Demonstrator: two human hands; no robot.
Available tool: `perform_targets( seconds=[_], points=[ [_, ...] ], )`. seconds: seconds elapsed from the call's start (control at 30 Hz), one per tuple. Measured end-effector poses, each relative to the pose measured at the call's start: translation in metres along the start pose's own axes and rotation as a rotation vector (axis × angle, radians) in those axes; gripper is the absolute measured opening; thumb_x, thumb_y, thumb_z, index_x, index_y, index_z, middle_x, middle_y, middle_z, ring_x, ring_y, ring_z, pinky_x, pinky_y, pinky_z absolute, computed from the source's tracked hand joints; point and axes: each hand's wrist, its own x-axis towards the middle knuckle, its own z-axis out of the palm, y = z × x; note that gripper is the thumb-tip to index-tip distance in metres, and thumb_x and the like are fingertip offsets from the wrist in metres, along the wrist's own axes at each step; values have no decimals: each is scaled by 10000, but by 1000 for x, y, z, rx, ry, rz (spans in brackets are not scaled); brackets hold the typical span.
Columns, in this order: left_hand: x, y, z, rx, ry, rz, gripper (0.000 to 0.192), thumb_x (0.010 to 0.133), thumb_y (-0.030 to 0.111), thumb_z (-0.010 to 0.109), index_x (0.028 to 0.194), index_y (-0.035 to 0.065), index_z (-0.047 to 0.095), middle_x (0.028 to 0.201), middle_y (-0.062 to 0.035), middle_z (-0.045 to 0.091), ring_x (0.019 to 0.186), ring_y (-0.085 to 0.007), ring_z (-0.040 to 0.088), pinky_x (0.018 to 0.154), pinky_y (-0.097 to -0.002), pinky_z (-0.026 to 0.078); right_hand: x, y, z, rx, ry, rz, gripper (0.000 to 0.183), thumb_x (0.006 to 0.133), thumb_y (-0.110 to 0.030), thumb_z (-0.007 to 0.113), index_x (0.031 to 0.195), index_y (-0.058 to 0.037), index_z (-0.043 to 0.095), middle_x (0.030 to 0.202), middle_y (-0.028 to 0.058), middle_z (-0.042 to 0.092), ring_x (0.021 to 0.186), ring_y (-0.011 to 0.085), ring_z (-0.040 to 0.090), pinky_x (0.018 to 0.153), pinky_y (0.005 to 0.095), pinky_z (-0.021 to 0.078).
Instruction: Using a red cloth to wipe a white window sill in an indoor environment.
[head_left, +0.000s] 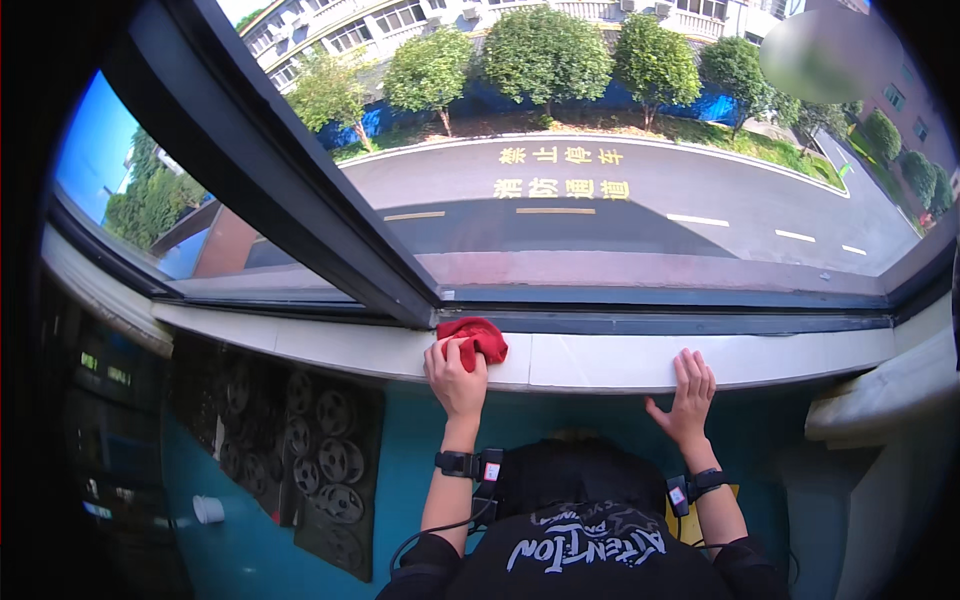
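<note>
A crumpled red cloth (484, 341) is bunched under the fingers of my left hand (456, 375). It lies on the white tiled window sill (607, 358), close to the foot of the dark window frame post (375, 247). My right hand (690, 397) rests farther right, its fingers spread flat on the sill and its thumb over the front edge. Nothing is held in it. Behind the sill runs the dark metal window track (675, 323). Each wrist wears a black strap with a small device.
Right of the post the window looks out over a road (465, 225) and trees (547, 56). On the teal floor (247, 540) at left stand a rack of round metal wheel-like parts (337, 457) and a white cup (208, 510). A pale rounded ledge (862, 405) juts in at right.
</note>
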Motion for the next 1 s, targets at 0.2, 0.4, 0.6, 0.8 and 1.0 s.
perform_targets(
  seconds=[0.2,0.4,0.6,0.8,1.0],
  points=[
    [-2,16,3,71,-9,3,272,714,120,682,960,74,576,1030,-112,540,1016,-318,513,892,-442,417,-4,6,-2,-44,38,-4,809,671,-320,707,1360,-73,362,1399,155,398,1340,343,327,1100,465,225],
    [-22,70,6,-152,-139,206,270,678,98,693,930,67,601,1029,-115,550,1013,-323,521,903,-456,416,1,3,5,-37,42,-22,814,679,-338,700,1367,-75,353,1397,156,395,1344,342,322,1096,470,223],
    [-27,81,10,-457,-368,517,262,683,135,700,925,84,614,1040,-109,574,1033,-311,532,947,-442,415,-1,3,6,-48,28,-14,820,682,-347,702,1372,-80,347,1399,158,392,1350,334,317,1107,470,214],
    [-19,67,9,-273,-193,250,246,712,118,675,948,79,615,1024,-114,567,1012,-325,523,949,-445,404,0,0,2,-49,10,18,815,684,-338,699,1372,-84,345,1404,156,384,1354,332,310,1119,470,200],
    [-29,93,13,-427,-278,451,205,694,119,665,880,48,618,1031,-118,577,1056,-322,518,1005,-465,380,0,-3,4,-56,32,32,834,665,-318,706,1374,-83,334,1402,154,381,1355,334,306,1121,473,195]
  ],
)
